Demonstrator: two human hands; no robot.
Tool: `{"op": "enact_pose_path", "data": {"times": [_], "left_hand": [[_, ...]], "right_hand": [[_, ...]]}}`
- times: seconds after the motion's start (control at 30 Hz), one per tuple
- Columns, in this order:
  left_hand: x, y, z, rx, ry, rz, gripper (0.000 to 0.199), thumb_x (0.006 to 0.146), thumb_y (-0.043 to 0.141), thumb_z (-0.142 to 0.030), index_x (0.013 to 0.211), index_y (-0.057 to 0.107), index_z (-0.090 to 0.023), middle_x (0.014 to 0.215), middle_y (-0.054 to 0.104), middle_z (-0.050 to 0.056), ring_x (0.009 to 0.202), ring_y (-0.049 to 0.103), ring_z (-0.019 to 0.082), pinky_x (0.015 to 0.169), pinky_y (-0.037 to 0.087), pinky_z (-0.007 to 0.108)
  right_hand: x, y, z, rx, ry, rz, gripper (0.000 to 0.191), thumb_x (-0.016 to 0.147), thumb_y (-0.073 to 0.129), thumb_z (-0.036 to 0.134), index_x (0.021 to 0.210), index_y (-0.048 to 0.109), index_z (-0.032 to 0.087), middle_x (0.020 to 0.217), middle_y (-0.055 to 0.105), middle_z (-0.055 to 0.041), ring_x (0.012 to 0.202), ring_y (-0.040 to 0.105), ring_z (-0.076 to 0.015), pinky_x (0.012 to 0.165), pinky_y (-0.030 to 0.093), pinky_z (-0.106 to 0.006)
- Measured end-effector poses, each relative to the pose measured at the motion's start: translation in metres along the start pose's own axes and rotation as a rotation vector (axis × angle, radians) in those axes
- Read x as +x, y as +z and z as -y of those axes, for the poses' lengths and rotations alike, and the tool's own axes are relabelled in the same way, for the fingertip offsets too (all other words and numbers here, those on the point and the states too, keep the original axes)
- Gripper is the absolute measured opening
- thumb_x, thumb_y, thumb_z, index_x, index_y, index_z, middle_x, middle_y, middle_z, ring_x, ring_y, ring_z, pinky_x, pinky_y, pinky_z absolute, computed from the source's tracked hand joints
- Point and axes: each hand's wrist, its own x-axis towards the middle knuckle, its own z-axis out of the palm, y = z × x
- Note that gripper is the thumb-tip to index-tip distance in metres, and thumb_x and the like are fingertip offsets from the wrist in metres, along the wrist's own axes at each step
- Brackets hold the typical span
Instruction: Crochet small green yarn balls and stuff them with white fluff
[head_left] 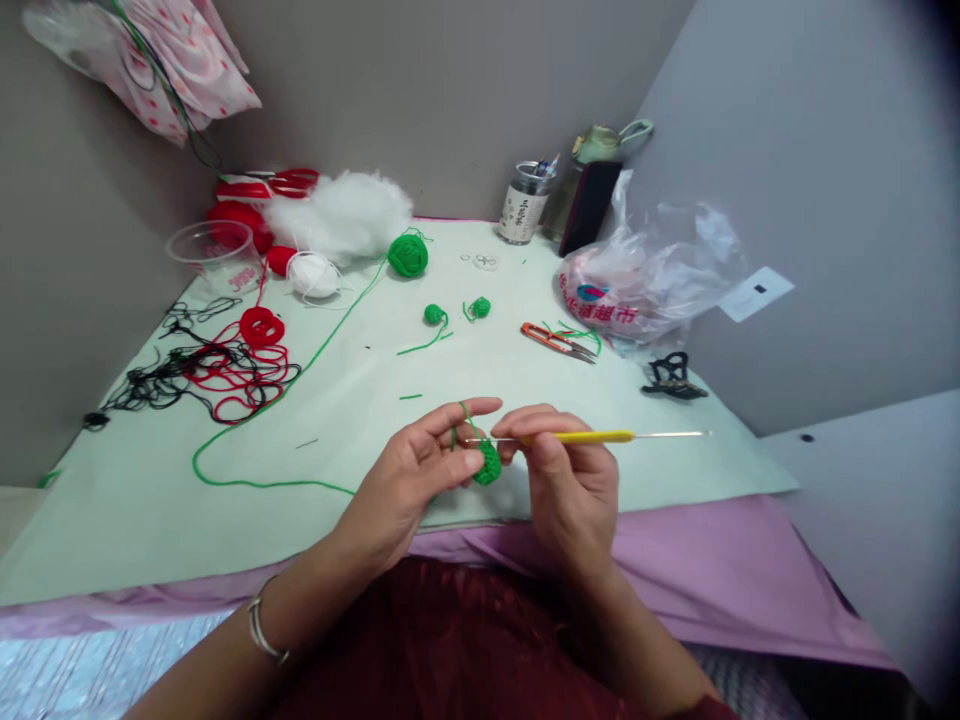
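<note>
Near the table's front edge, my left hand [420, 465] pinches a small green crochet piece [488, 464] between thumb and fingers. Green yarn [281, 483] loops over its raised index finger and runs back across the table to a green yarn ball [408, 256]. My right hand [574, 475] is closed around the yellow handle of a crochet hook [600, 437]. The hook's metal tip lies at the top edge of the crochet piece, by the left fingers; whether it is inside a stitch is too small to tell.
Two small green crocheted pieces [480, 308] and orange thread snips [559, 343] lie beyond my hands. Left are tangled black and red yarn [225, 370], a plastic cup [214, 255] and white stuffing [345, 215]. Right are a plastic bag [645, 270], phone [591, 208] and black hair clip [671, 377].
</note>
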Motion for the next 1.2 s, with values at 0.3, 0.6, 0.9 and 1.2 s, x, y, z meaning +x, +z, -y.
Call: {"op": "enact_pose_path", "data": {"times": [0.3,0.6,0.9,1.2], "left_hand": [[0.001,0.003,0.006,-0.131,-0.056,-0.010,0.048,0.081,0.087,-0.032,0.127,0.077,-0.023,0.091,0.066,0.001,0.078,0.054,0.010,0.074,0.045,0.021],[0.001,0.002,0.002,0.101,0.061,0.050,0.041,0.086,0.083,-0.026,0.126,0.077,-0.028,0.102,0.073,0.001,0.098,0.063,0.013,0.090,0.046,0.022],[-0.004,-0.002,-0.005,0.296,0.124,0.005,0.049,0.084,0.080,-0.021,0.132,0.070,-0.023,0.090,0.063,-0.001,0.086,0.060,0.012,0.082,0.050,0.024],[-0.002,-0.004,-0.003,0.462,0.215,-0.030,0.048,0.086,0.076,-0.017,0.133,0.070,-0.024,0.090,0.063,-0.001,0.089,0.060,0.013,0.087,0.048,0.026]], "right_hand": [[-0.016,-0.005,-0.006,-0.581,-0.438,0.091,0.037,0.096,0.067,0.011,0.126,0.076,0.031,0.115,0.078,-0.0073,0.097,0.074,-0.0213,0.078,0.063,-0.035],[-0.002,-0.002,-0.002,0.097,0.067,0.009,0.016,0.101,0.065,0.024,0.099,0.081,0.026,0.093,0.077,-0.0032,0.085,0.069,-0.0165,0.073,0.057,-0.029],[0.004,-0.008,-0.004,0.318,0.259,0.026,0.017,0.102,0.065,0.030,0.095,0.078,0.024,0.089,0.077,-0.0010,0.071,0.064,-0.0100,0.069,0.053,-0.023],[0.000,-0.010,0.000,0.173,0.162,0.042,0.020,0.107,0.056,0.028,0.101,0.075,0.024,0.095,0.077,-0.0007,0.080,0.067,-0.0115,0.075,0.054,-0.026]]}}
